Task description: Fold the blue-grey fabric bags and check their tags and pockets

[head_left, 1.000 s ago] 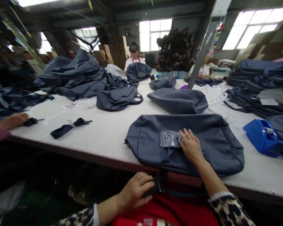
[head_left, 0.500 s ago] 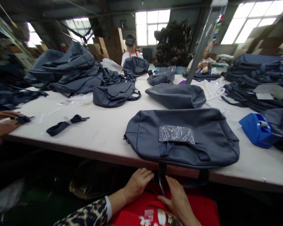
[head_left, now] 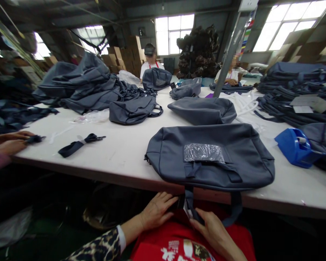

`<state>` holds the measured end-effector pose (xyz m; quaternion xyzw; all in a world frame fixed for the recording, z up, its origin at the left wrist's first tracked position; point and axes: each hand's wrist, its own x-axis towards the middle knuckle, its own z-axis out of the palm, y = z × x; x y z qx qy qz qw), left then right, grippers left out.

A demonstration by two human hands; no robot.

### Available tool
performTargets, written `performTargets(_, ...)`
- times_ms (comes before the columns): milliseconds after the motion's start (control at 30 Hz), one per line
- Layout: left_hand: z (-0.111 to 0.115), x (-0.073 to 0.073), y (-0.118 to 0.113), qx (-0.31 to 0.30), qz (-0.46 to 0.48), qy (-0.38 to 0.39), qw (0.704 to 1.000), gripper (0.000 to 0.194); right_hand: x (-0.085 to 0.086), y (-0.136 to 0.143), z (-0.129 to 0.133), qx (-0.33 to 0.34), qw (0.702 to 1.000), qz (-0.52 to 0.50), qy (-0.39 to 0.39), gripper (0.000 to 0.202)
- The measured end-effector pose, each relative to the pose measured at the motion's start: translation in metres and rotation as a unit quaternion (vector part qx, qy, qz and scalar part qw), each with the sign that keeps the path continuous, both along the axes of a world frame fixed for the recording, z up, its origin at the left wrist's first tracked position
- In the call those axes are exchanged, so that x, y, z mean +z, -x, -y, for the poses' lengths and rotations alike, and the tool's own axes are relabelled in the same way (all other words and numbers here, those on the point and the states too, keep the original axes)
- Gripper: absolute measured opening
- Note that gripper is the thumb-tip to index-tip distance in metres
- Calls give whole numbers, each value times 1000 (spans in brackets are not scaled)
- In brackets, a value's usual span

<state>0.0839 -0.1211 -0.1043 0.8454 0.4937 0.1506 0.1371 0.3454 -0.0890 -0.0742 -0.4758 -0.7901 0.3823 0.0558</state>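
Note:
A dark blue-grey duffel bag (head_left: 168, 148) lies at the table's near edge, a plastic-covered patch (head_left: 203, 153) on its upper face. One of its strap handles (head_left: 189, 195) hangs over the edge toward my lap. My right hand (head_left: 210, 226) is closed on this handle, thumb and fingers pinching it. Beside it dangles a small tag (head_left: 181, 201), dark with a pale side piece. My left hand (head_left: 159, 210) has its fingers bent together at the dark tag, gripping its edge. The fingertips are partly hidden there.
A rolled strap (head_left: 76, 146) lies left of the bag; beyond it a co-worker's hands (head_left: 13, 143) hold a dark strap. A blue tape dispenser (head_left: 296, 146) stands at right. More bags (head_left: 203, 108) and a bag heap (head_left: 81, 83) lie farther back, near a metal post (head_left: 229, 50).
My right hand has closed on the handle and drawn it toward my lap. My left hand stays by the tag. The co-worker's hands at the left have shifted slightly right.

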Motion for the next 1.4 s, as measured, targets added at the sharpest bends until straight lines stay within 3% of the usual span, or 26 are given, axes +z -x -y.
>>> performTargets(67, 2, 13, -7, 6, 69, -4, 998, 56, 17, 1, 1, -2, 1000, 8, -14, 24)
performTargets(167, -1, 32, -25, 17, 156, -92, 983, 39, 42, 4, -4, 2, 997, 25, -72, 27)
performTargets(267, -19, 43, -44, -19, 145, -184, 972, 36, 61, 4, -15, 38, 992, 30, -118, 28)
performTargets(367, -44, 42, -52, -27, 118, -204, 971, 26, 71, 2, -25, 77, 984, 60, -151, 29)
performTargets(533, -72, 23, -45, -6, 41, -223, 974, 14, 71, 0, -29, 92, 975, 81, -183, 31)
performTargets(667, -78, 8, -43, -5, 10, -258, 966, 10, 68, 3, -27, 100, 972, 82, -197, 29)
performTargets(767, -78, 6, -43, 6, 5, -267, 964, 12, 71, 4, -30, 99, 973, 82, -189, 29)
performTargets(867, -74, 18, -42, 1, 21, -235, 972, 13, 76, 1, -30, 94, 980, 82, -156, 25)
performTargets(967, -66, 37, -38, -23, 39, -177, 983, 33, 75, -10, -23, 103, 978, 106, -148, 11)
performTargets(1067, -56, 52, -37, -30, 51, -153, 986, 45, 64, -28, -11, 109, 960, 162, -200, 40)
performTargets(1167, -52, 61, -42, -52, 63, -152, 985, 49, 52, -50, -3, 94, 942, 172, -273, 53)
performTargets(1267, -58, 70, -52, -65, 68, -152, 984, 47, 51, -61, -1, 77, 933, 156, -313, 36)
performTargets(1400, -78, 82, -73, -84, 29, -165, 982, 32, 61, -51, -1, 79, 937, 165, -296, 17)
